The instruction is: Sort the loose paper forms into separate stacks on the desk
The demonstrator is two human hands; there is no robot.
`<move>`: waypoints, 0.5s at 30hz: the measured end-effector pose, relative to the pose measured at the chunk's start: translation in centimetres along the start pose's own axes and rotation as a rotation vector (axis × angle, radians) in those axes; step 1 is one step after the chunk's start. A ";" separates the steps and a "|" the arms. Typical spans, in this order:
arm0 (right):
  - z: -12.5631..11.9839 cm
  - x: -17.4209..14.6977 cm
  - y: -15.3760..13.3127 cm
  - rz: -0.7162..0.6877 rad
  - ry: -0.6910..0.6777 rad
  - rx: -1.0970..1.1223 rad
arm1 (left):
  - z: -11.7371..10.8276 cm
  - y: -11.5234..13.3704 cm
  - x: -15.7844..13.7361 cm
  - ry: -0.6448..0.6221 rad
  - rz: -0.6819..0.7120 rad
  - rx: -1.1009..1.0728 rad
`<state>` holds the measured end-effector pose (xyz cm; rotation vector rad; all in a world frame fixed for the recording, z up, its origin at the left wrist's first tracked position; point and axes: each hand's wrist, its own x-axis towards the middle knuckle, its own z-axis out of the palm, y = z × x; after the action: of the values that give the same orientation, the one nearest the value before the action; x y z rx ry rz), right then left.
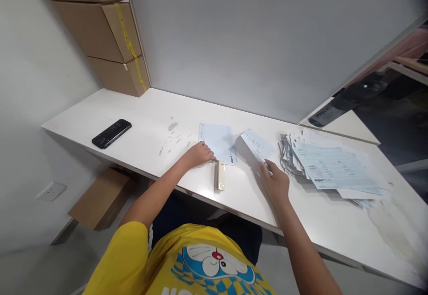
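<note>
My left hand (198, 154) is closed over the front left part of a pale printed sheet (216, 137) lying flat on the white table. Its fingertips are just beside the near end of a cream stapler (220, 177); what they pinch, if anything, is too small to make out. My right hand (276, 181) grips a printed paper slip (256, 143) by its near edge, thumb on top. The slip is tilted up off the table, its shadow falling to the left. Just right of that hand lies a loose pile of printed papers (337, 163).
A black phone (112, 133) lies on the table's (160, 108) left part. Stacked cardboard boxes (117, 41) stand at the back left corner, against a grey panel (234, 41). A dark bottle (347, 99) lies at the right, and another box (100, 197) is below the table.
</note>
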<state>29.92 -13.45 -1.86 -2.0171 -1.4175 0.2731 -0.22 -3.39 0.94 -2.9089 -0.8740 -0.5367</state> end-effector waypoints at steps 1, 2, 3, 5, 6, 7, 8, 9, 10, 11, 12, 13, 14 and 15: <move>0.0 0.0 0.0 0.009 0.010 0.018 | -0.4 -0.7 0.0 0.045 -0.004 -0.022; 0.0 0.1 0.0 0.016 0.022 0.035 | -0.7 -1.5 -0.2 0.101 -0.031 -0.045; 0.0 0.1 0.1 0.021 0.035 0.050 | -1.1 -2.3 -0.5 0.171 -0.097 -0.073; 0.0 0.2 0.3 0.027 0.056 0.073 | -1.9 -3.8 -1.7 0.312 -0.305 -0.129; 0.1 0.3 0.4 0.028 0.063 0.081 | -2.1 -4.4 -2.5 0.370 -0.420 -0.152; 0.2 0.3 0.6 0.028 0.067 0.085 | -2.4 -4.9 -3.4 0.410 -0.510 -0.167; 0.2 0.4 0.8 0.026 0.065 0.087 | -2.5 -5.2 -4.3 0.436 -0.581 -0.177; 0.3 0.4 1.0 0.025 0.060 0.088 | -2.6 -5.3 -5.1 0.451 -0.630 -0.184; 0.4 0.5 1.3 0.025 0.051 0.086 | -2.6 -5.3 -5.9 0.459 -0.669 -0.191; 0.4 0.5 1.5 0.026 0.039 0.083 | -2.6 -5.1 -6.6 0.470 -0.713 -0.206; 0.5 0.6 1.6 0.027 0.028 0.080 | -2.6 -4.9 -7.2 0.477 -0.759 -0.227; 0.5 0.6 1.7 0.028 0.020 0.078 | -2.6 -4.6 -7.7 0.480 -0.801 -0.255; 0.4 0.6 1.7 0.031 0.015 0.078 | -2.6 -4.4 -8.0 0.481 -0.838 -0.288; 0.4 0.5 1.6 0.034 0.014 0.081 | -2.7 -4.2 -8.3 0.482 -0.870 -0.327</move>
<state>31.15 -13.15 -3.02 -1.9750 -1.3432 0.3250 -9.80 -4.66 0.41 -2.2747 -2.0693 -1.4533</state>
